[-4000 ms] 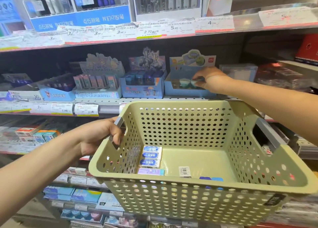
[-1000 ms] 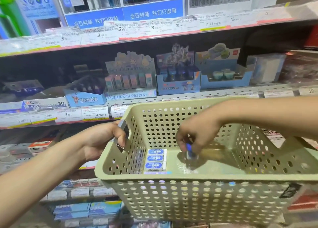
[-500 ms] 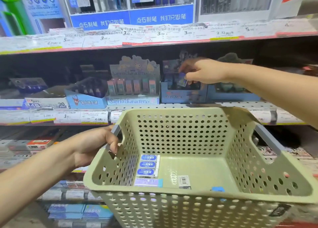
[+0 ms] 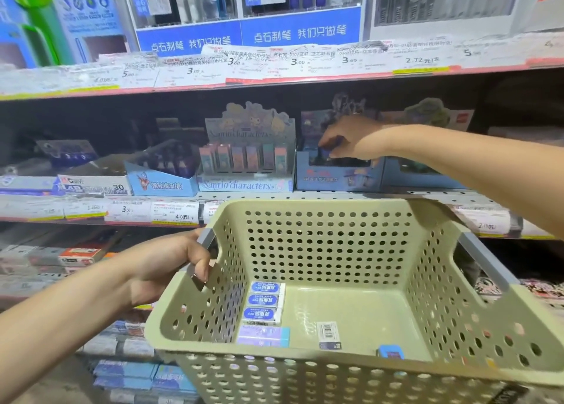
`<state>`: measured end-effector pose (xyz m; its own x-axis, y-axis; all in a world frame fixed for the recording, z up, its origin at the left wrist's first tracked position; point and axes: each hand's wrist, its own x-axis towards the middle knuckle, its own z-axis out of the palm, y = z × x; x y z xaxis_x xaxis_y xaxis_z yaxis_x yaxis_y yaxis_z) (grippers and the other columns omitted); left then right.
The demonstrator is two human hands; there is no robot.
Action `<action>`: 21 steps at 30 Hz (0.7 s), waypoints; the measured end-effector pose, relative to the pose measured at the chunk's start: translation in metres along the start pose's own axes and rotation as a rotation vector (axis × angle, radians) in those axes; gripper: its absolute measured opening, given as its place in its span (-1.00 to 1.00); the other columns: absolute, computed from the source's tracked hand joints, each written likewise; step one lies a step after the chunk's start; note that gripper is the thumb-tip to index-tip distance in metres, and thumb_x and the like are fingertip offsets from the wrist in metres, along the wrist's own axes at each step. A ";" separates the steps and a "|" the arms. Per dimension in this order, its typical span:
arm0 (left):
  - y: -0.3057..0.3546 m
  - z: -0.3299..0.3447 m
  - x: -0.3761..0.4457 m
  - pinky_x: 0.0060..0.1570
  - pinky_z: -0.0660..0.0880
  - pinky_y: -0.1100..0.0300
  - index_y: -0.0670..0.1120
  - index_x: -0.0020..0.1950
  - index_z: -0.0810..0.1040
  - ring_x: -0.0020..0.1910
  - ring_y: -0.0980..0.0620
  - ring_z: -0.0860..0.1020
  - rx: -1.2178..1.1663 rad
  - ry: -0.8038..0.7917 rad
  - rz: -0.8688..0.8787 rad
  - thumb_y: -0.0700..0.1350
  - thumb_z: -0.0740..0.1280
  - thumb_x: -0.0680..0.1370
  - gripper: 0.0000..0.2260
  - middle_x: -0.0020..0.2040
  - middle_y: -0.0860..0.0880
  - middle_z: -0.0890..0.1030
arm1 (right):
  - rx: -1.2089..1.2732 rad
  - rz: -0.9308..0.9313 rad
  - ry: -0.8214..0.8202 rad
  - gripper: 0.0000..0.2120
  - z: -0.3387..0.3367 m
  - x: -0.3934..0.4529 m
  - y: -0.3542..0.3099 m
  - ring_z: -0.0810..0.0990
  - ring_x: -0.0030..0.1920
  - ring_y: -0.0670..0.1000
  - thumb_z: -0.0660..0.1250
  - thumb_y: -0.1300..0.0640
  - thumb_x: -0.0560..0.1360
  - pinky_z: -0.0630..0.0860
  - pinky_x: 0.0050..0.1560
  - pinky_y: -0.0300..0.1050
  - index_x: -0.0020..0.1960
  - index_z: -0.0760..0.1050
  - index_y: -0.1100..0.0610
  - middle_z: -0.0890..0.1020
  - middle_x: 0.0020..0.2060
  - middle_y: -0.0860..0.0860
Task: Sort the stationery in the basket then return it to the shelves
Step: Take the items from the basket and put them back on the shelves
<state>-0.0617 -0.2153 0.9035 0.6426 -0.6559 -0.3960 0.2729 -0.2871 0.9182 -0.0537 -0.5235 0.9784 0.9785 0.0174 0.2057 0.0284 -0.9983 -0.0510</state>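
My left hand (image 4: 171,266) grips the grey handle on the left side of a pale green perforated basket (image 4: 320,248) held in front of the shelves. Inside lie three blue-and-white erasers (image 4: 265,301) in a column, a lilac and blue eraser (image 4: 264,336), a small barcoded item (image 4: 328,335) and a small blue item (image 4: 390,351). My right hand (image 4: 351,141) reaches into a blue display box (image 4: 335,178) on the middle shelf, its fingers pinching a small dark blue item at the box's opening.
On the same shelf stand a Sanrio characters eraser display (image 4: 247,159), a blue box to its left (image 4: 161,181) and another blue box on the right (image 4: 421,171). Price tags line the shelf edges. Pen displays fill the top shelf; stacked packs fill the lower shelves.
My right hand took a small blue item out of the basket, carried it up to the blue display box, and has now sunk lower into the box. The basket stays held.
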 end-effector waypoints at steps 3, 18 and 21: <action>0.001 -0.001 0.003 -0.45 0.49 0.19 -0.11 -0.05 0.54 -0.55 -0.10 0.50 0.020 0.003 -0.010 -0.41 0.14 0.08 -0.49 -0.39 -0.22 0.52 | 0.046 0.018 0.037 -0.73 0.001 0.001 0.002 0.57 0.08 0.07 0.35 0.15 0.50 0.45 0.06 -0.17 0.19 0.53 0.19 0.61 0.13 0.09; 0.000 0.002 0.007 -0.52 0.51 0.16 -0.16 0.08 0.50 -0.56 -0.12 0.51 -0.012 0.013 -0.015 -0.43 0.12 0.08 -0.40 -0.34 -0.25 0.54 | 0.014 0.039 0.051 -0.72 0.004 0.002 0.000 0.57 -0.01 0.05 0.31 0.16 0.54 0.35 -0.03 -0.25 0.20 0.56 0.24 0.63 0.12 0.09; -0.001 0.002 0.008 -0.48 0.51 0.17 -0.15 0.14 0.48 -0.54 -0.12 0.52 0.009 0.026 -0.014 -0.42 0.14 0.07 -0.36 -0.30 -0.25 0.54 | -0.003 0.032 0.030 -0.72 0.002 -0.002 0.001 0.55 0.11 0.09 0.25 0.15 0.57 0.36 0.02 -0.25 0.23 0.55 0.21 0.60 0.17 0.08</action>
<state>-0.0584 -0.2213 0.8996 0.6573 -0.6332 -0.4087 0.2755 -0.3029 0.9123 -0.0555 -0.5241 0.9756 0.9723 -0.0158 0.2334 -0.0029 -0.9985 -0.0554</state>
